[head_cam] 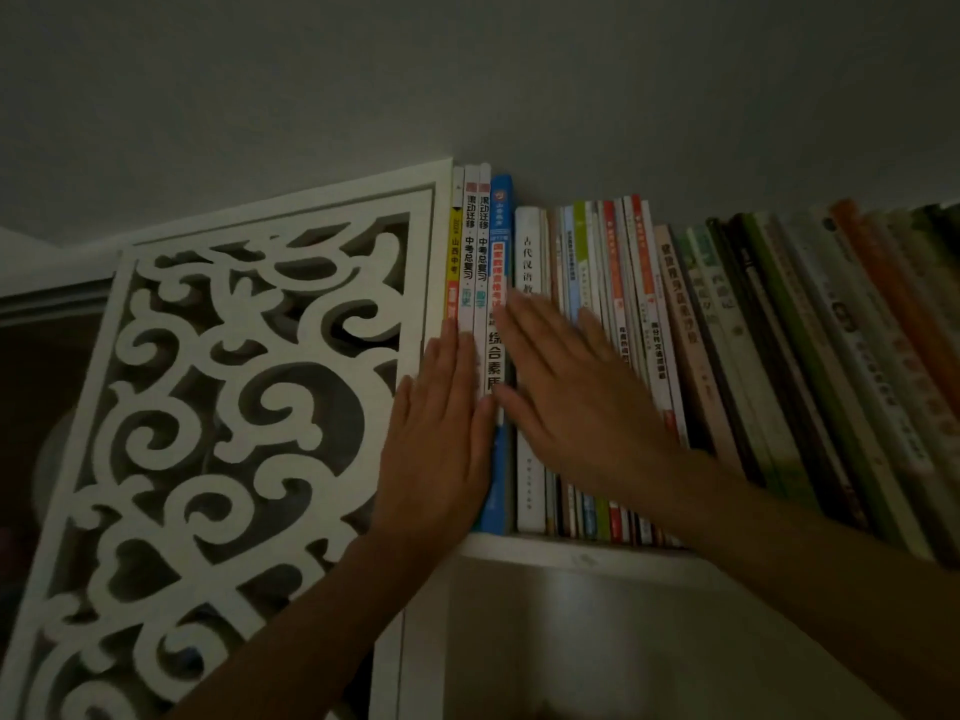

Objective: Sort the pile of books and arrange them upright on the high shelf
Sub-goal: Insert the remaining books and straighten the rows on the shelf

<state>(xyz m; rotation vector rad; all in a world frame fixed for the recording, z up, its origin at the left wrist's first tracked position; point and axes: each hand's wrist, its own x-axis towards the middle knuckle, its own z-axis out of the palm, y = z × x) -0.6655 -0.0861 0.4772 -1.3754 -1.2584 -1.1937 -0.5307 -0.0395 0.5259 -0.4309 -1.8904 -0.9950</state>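
Your left hand [441, 433] lies flat with its fingers straight and together, pressed against the spines of the tall books at the left end of the high shelf [571, 550]. It covers the lower part of the yellow-spined book [453, 262] and of the two white books with red-topped spines [477, 241]; it holds nothing. Your right hand [576, 402] is also flat and spread, fingers straight, laid across the spines just to the right. Its fingertips reach the white book with black characters [529, 241] and its thumb touches the blue book [501, 283]. It pinches nothing either, though it is a little blurred, so the exact contact of each finger is hard to read.

The books stand upright in one long row on the shelf, spines facing you. The tall ones sit at the far left, tight against the white carved fretwork panel [234, 381] that closes that end. After the white book comes a run of thin books in mixed colours [602, 252], then a pinkish-brown book [675, 304], then dark and green spines [769, 314], leaning slightly, and orange ones [883, 283] towards the right edge of the view. The grey wall [467, 70] rises behind the row. The light is dim, so the far right titles cannot be read.
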